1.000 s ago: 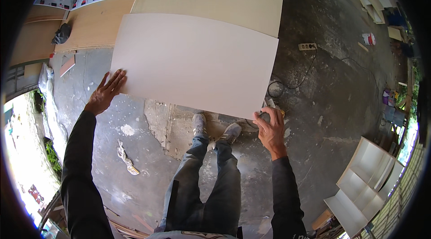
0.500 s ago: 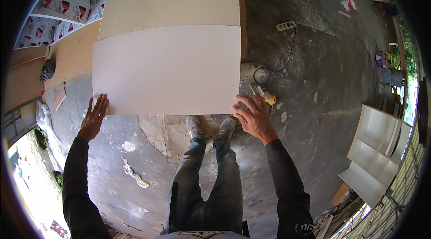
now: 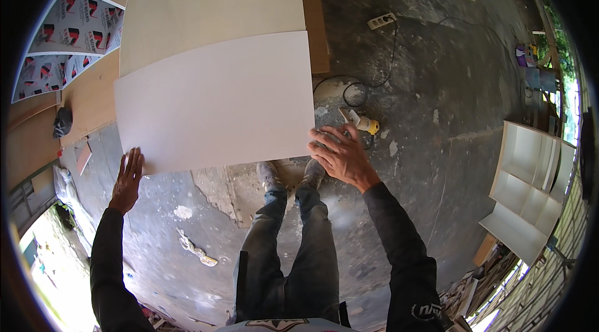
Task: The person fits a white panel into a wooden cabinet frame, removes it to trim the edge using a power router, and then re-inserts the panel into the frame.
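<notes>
A smooth white panel [image 3: 215, 101] lies across the near end of a stack, over a cream-coloured board [image 3: 212, 4]. Its front edge faces me above my shoes. At the panel's near left corner, my left hand [image 3: 128, 177] is open, fingers stretched out and fingertips on the edge. My right hand [image 3: 342, 156] is at the near right corner, its fingers apart and slightly bent, touching the side edge. Neither hand is wrapped around the panel. Just beyond my right hand, a yellow-and-grey corded power tool [image 3: 363, 122] lies on the floor.
A black cable runs from the tool's side to a socket strip [image 3: 382, 21] on the concrete floor. White shelving [image 3: 527, 192] stands at the right. Printed-film-covered boards [image 3: 78, 23] and a black bag [image 3: 63, 122] are at the left. A brown board [image 3: 317, 39] sticks out under the stack.
The view has turned slightly, so the panel and stack appear farther left and tilted. Both hands remain at the panel's near corners, and the panel lies much as before on the stack.
</notes>
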Demonstrator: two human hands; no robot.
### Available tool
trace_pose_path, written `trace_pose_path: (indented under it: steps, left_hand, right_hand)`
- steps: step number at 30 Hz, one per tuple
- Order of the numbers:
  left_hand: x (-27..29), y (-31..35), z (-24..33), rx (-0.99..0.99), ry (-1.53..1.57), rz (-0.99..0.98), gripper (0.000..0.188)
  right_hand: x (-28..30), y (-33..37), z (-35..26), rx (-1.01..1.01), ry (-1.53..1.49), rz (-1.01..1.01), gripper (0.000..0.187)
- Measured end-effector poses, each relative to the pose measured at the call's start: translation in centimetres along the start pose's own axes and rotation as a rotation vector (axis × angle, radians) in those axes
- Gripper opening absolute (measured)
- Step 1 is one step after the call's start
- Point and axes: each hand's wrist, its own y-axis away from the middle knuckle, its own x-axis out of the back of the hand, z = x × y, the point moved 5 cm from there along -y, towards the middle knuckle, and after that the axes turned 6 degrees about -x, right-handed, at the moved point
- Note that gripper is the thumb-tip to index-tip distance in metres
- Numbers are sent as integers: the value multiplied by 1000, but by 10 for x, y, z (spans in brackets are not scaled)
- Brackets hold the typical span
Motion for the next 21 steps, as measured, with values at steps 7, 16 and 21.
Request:
trace_pose_path:
  steps: [7, 16, 21]
  left_hand:
    - [-3, -10, 4, 178, 271, -5, 74]
    - [3, -23, 1, 302, 416, -39, 80]
    - [21, -31, -2, 511, 588, -12, 96]
  right_hand:
    - [-5, 4, 1, -30, -24, -6, 24]
    - [-7, 5, 5, 10, -133, 21, 27]
    - [-10, 2, 3, 24, -274, 60, 26]
